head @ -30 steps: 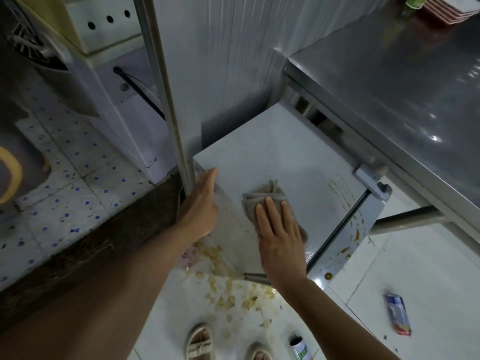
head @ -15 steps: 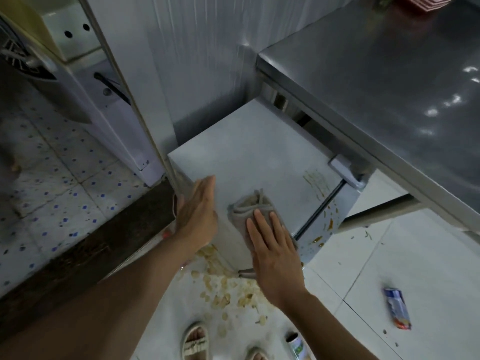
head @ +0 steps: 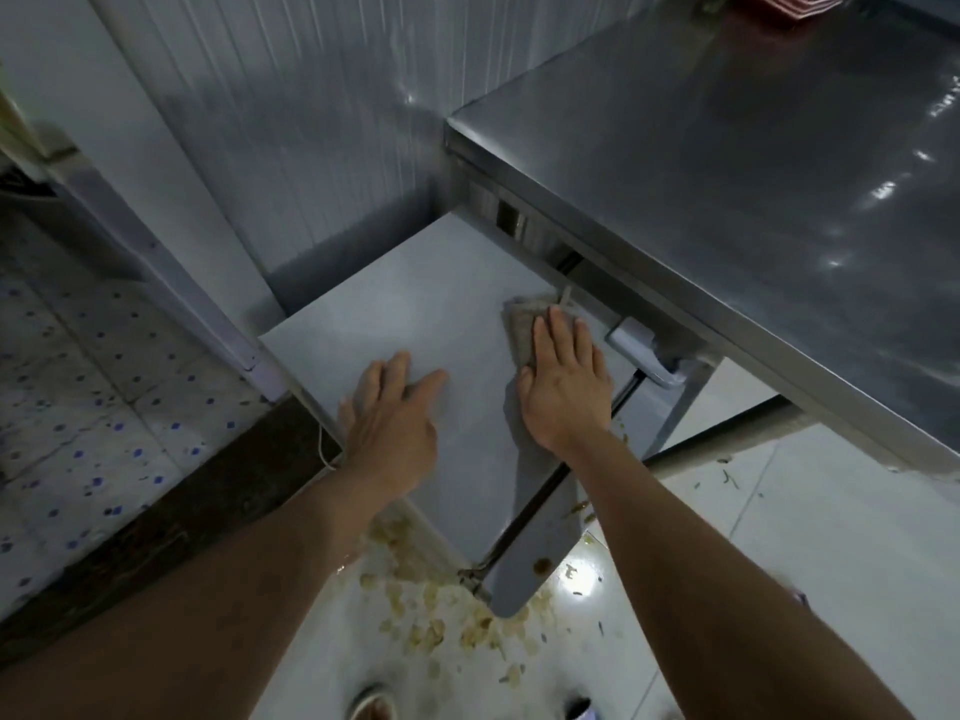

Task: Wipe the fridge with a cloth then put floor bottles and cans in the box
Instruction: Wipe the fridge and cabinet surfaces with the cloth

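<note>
Folded grey cloth [head: 524,332] is pressed flat under right hand [head: 563,387] for wiping low white fridge top [head: 415,304]; left hand [head: 392,415], fingers straight, holding nothing, is braced for support.

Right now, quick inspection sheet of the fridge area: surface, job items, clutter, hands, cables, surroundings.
Surface: fridge top pale, looks mostly clean; brown splatter on the door front.
Job's things: cloth flat on the fridge top near its right edge; no bottles, cans or box clearly seen.
Clutter: food scraps strewn on the floor by the fridge.
Hands: right hand presses the cloth, fingers straight; left hand rests flat on the fridge top.
Cables: thin white cord at the fridge's left.
Surroundings: steel table overhanging on the right.
</note>
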